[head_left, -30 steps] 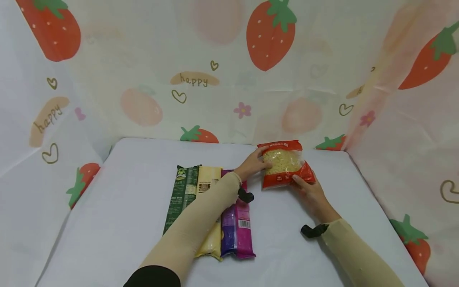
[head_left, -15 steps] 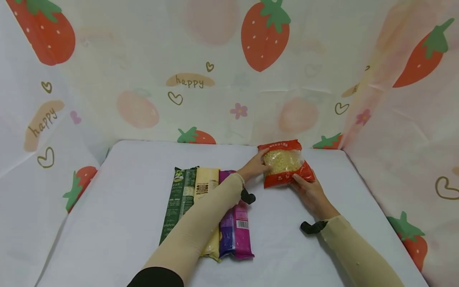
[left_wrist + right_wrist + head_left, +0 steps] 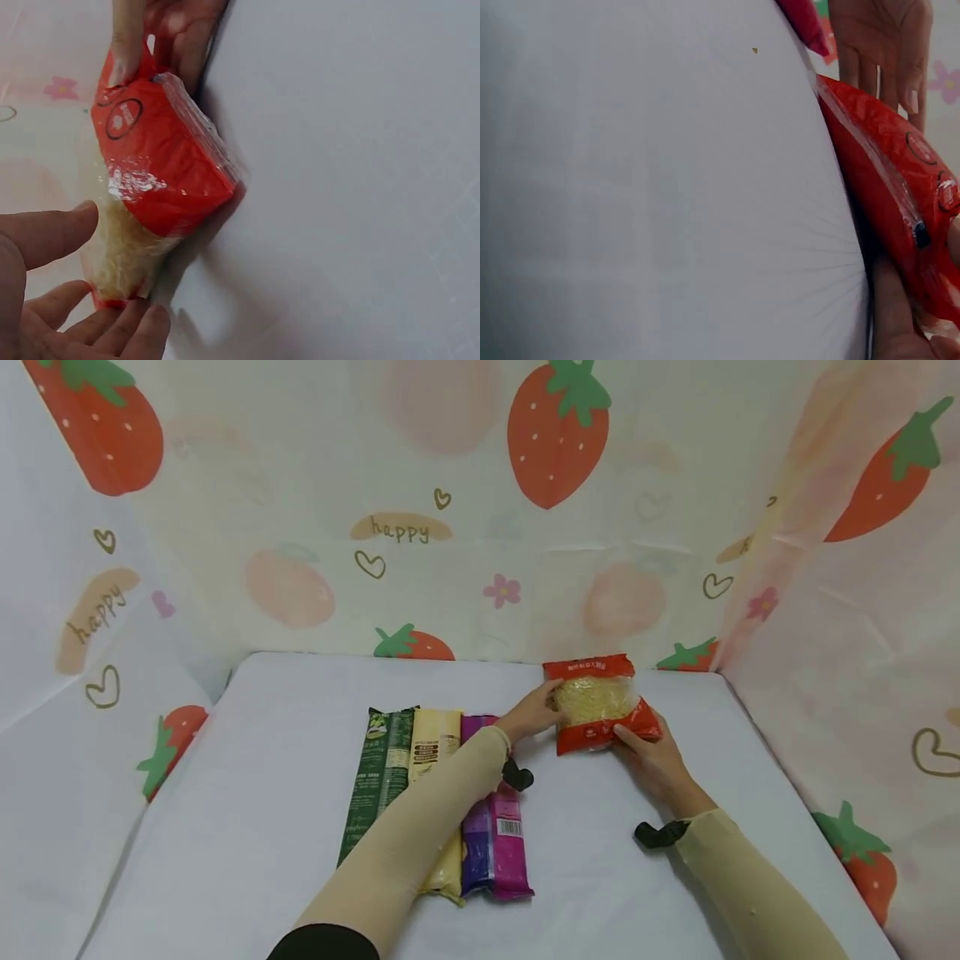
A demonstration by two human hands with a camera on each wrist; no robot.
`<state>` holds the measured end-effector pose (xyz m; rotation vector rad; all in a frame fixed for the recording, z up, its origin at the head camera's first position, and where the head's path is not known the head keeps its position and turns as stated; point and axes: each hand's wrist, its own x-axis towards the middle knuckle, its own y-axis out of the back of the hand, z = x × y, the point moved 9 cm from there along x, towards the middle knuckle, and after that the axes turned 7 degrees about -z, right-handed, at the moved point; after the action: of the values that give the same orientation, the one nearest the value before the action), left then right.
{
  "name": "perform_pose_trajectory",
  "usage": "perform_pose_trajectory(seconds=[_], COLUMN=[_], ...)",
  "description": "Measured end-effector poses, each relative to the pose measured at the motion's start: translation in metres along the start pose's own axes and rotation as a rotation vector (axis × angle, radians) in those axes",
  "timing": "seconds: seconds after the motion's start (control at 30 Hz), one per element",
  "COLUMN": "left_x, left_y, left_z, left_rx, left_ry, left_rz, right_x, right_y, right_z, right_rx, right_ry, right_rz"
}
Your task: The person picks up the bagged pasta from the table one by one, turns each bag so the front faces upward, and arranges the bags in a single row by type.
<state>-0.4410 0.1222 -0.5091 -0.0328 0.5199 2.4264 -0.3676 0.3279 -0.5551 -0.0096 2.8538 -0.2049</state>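
A plump bag of pale yellow dry food [image 3: 596, 700], with red ends and a clear middle, is at the back right of the white table. My right hand [image 3: 656, 764] pinches its lower right corner, thumb on the front and fingers behind. My left hand [image 3: 534, 710] is at the bag's left edge. In the left wrist view its fingertips [image 3: 139, 319] touch the bag's far end, while its thumb [image 3: 64, 229] stands a little away from the plastic. The right wrist view shows the bag's red end [image 3: 889, 165] tilted up over the table.
Left of the bag, three long packs lie side by side: a green one [image 3: 375, 777], a yellow one [image 3: 435, 727] and a purple-pink one [image 3: 498, 852]. My left forearm crosses above them. Strawberry-printed cloth [image 3: 450, 585] walls the table's back and sides.
The bag has shifted slightly to the right with the right hand still pinching it. My left hand's fingers have slid lower along its left edge. The three packs have stayed in place.
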Motion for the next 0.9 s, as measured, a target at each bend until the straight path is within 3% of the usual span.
perform_pose_trajectory(seconds=[0.23,0.37,0.6,0.9], left_x=[-0.015,-0.026,-0.043,-0.069], left_y=[0.003,0.015,0.037,0.059], left_z=[-0.001,-0.001,-0.001,-0.002], left_rx=[0.005,0.051,0.170,0.302], left_ry=[0.006,-0.006,-0.044,-0.079], left_rz=[-0.043,-0.057,-0.071,-0.060], right_x=[-0.018,-0.026,-0.042,-0.067], right_y=[0.016,0.017,0.018,0.007], right_z=[-0.002,-0.008,-0.031,-0.046], right_rx=[-0.238,-0.280,-0.309,-0.459], right_ry=[-0.046,-0.024,0.157,0.274], right_rz=[0.105,0.111,0.141,0.160])
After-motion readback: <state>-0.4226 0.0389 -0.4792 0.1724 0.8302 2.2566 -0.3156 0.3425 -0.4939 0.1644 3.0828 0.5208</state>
